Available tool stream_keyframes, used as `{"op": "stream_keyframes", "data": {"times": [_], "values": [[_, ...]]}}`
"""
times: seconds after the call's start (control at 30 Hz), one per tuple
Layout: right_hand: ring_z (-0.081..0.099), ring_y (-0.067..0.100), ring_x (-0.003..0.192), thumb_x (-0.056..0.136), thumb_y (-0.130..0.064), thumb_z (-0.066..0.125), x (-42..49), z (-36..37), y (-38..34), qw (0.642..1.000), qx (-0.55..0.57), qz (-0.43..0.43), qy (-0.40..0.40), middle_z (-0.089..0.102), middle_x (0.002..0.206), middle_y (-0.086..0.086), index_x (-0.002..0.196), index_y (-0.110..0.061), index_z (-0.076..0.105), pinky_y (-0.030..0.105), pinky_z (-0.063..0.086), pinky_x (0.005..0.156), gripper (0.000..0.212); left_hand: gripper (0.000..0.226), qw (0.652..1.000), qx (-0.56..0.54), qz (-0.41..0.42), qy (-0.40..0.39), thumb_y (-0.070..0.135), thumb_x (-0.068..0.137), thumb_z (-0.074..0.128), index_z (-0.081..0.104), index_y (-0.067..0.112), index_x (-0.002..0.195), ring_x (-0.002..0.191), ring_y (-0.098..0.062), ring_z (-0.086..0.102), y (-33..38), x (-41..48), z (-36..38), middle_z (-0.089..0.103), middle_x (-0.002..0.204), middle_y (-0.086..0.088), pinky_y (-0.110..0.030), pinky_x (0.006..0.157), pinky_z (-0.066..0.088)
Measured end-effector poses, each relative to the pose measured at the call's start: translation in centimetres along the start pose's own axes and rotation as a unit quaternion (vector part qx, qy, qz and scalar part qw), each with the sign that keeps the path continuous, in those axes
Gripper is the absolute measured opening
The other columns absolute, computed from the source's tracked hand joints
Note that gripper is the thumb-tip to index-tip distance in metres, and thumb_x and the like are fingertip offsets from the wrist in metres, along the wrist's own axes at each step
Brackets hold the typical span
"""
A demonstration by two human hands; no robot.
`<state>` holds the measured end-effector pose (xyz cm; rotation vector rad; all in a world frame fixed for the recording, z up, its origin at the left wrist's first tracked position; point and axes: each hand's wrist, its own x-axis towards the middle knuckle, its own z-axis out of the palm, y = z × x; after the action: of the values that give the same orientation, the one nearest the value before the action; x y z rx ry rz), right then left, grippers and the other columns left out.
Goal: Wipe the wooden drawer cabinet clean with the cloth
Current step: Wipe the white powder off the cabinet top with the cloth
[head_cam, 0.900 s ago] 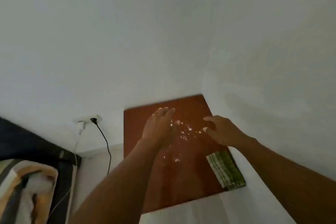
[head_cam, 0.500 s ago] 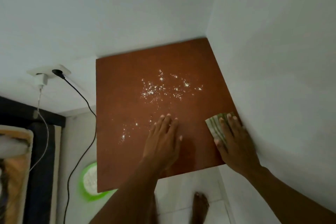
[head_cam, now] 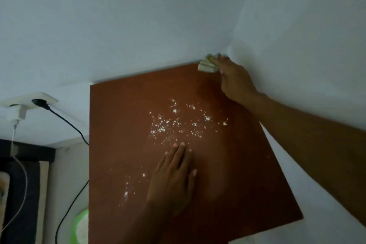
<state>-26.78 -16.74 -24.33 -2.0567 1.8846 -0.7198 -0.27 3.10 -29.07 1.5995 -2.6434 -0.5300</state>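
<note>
Gripping cloth (head_cam: 207, 65) at cabinet top (head_cam: 122, 144) corner, right hand (head_cam: 235, 79) fingers clamped, left hand (head_cam: 172, 180) fingers flat beside white powder (head_cam: 178, 123)

Dim, soft, bluish light; slight blur; wide-angle bending at edges.

The right hand (head_cam: 234, 79) covers a folded green-and-white cloth (head_cam: 206, 65) at the far right corner of the wooden cabinet top (head_cam: 122, 125), hard against both walls. Motion blur leaves it unclear whether the fingers curl round the cloth or only press it. Near that grip, toward the person and leftward, lies scattered white powder (head_cam: 178, 123). Further from the grip, the left hand (head_cam: 174, 180) rests flat with straight fingers. Well left of the grip, a wall socket (head_cam: 47, 98) holds a black plug (head_cam: 40, 102).
</note>
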Motion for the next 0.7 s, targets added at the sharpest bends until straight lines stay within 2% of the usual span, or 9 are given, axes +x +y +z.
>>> {"op": "stream_keyframes", "data": {"times": [0.07, 0.13, 0.2, 0.27, 0.4, 0.5, 0.57, 0.63, 0.7], "values": [[0.054, 0.034, 0.130, 0.092, 0.004, 0.043, 5.5, 1.1, 1.4, 0.995, -0.043, -0.002, -0.088, 0.054, 0.147, 0.011, 0.145, -0.021, 0.051, 0.037, 0.042, 0.112, 0.059, 0.061, 1.000, -0.002, 0.010, 0.024, 0.049, 0.105, 0.030, 0.035, 0.015, 0.155, 0.154, -0.026, 0.020, 0.0, -0.3, 1.1, 0.026, 0.165, -0.007, -0.044, 0.120, 0.031], [0.047, 0.031, 0.138, 0.092, 0.003, 0.043, 7.2, 3.3, 3.1, 0.986, -0.070, -0.006, -0.148, 0.048, 0.152, 0.009, 0.148, -0.025, 0.046, 0.039, 0.037, 0.117, 0.062, 0.064, 0.999, -0.013, 0.008, 0.043, 0.051, 0.104, 0.034, 0.035, 0.015, 0.156, 0.155, -0.025, 0.015, 0.0, -0.4, 1.7, 0.023, 0.167, -0.007, -0.041, 0.123, 0.024], [0.027, 0.025, 0.152, 0.098, -0.003, 0.041, 5.7, 5.4, 4.2, 0.988, -0.084, -0.017, -0.131, 0.034, 0.162, 0.005, 0.154, -0.023, 0.037, 0.039, 0.020, 0.125, 0.059, 0.064, 0.998, -0.026, 0.004, 0.055, 0.052, 0.103, 0.036, 0.035, 0.015, 0.156, 0.156, -0.023, 0.012, -0.3, 0.0, 1.9, 0.023, 0.167, -0.006, -0.040, 0.123, 0.020], [0.018, 0.022, 0.154, 0.101, -0.008, 0.041, 2.7, 6.4, 4.5, 0.990, -0.086, -0.041, -0.101, 0.029, 0.164, 0.005, 0.154, -0.018, 0.036, 0.038, 0.011, 0.125, 0.054, 0.064, 0.998, -0.023, 0.005, 0.057, 0.052, 0.104, 0.035, 0.033, 0.016, 0.156, 0.156, -0.022, 0.009, -0.6, 0.1, 2.1, 0.020, 0.168, -0.005, -0.041, 0.125, 0.020], [0.020, 0.021, 0.154, 0.100, -0.007, 0.046, -6.1, 4.8, 3.6, 0.992, -0.066, -0.054, -0.094, 0.032, 0.162, 0.004, 0.153, -0.018, 0.038, 0.042, 0.017, 0.125, 0.056, 0.065, 1.000, -0.025, -0.003, 0.014, 0.053, 0.104, 0.028, 0.026, 0.019, 0.159, 0.156, -0.019, -0.003, -0.5, 0.0, 1.7, 0.009, 0.169, -0.003, -0.039, 0.125, 0.011], [0.018, 0.018, 0.154, 0.100, -0.011, 0.040, -15.3, 3.1, 2.4, 0.989, -0.065, -0.063, -0.118, 0.030, 0.163, -0.001, 0.155, -0.020, 0.035, 0.042, 0.018, 0.125, 0.056, 0.070, 0.998, -0.039, -0.044, -0.027, 0.060, 0.100, 0.015, 0.018, 0.023, 0.160, 0.154, -0.015, -0.015, 0.4, 0.4, 0.7, -0.001, 0.168, 0.003, -0.035, 0.125, 0.004], [0.020, 0.017, 0.154, 0.102, -0.012, 0.033, -21.4, 2.0, 1.4, 0.988, -0.061, -0.063, -0.126, 0.031, 0.163, -0.002, 0.154, -0.021, 0.037, 0.044, 0.021, 0.125, 0.053, 0.074, 0.997, -0.043, -0.056, -0.039, 0.062, 0.098, 0.009, 0.016, 0.023, 0.161, 0.154, -0.014, -0.015, 1.0, 0.4, 0.1, -0.002, 0.169, 0.003, -0.036, 0.127, 0.006], [0.032, 0.020, 0.150, 0.104, -0.012, 0.026, -27.2, 0.9, 0.7, 0.991, -0.049, -0.069, -0.104, 0.041, 0.158, 0.001, 0.148, -0.015, 0.047, 0.046, 0.029, 0.121, 0.049, 0.074, 0.996, -0.044, -0.064, -0.046, 0.060, 0.099, 0.009, 0.015, 0.022, 0.161, 0.154, -0.015, -0.011, 1.3, 0.5, -0.3, -0.001, 0.170, 0.002, -0.040, 0.127, 0.010], [0.040, 0.022, 0.146, 0.101, 0.000, 0.029, -33.0, 0.1, 0.4, 0.991, -0.068, -0.077, -0.088, 0.050, 0.152, 0.006, 0.143, -0.012, 0.053, 0.043, 0.034, 0.119, 0.049, 0.069, 0.995, -0.043, -0.075, -0.053, 0.058, 0.102, 0.013, 0.012, 0.023, 0.162, 0.155, -0.015, -0.009, 1.5, 0.5, -0.3, -0.003, 0.170, 0.002, -0.044, 0.126, 0.014]]}}
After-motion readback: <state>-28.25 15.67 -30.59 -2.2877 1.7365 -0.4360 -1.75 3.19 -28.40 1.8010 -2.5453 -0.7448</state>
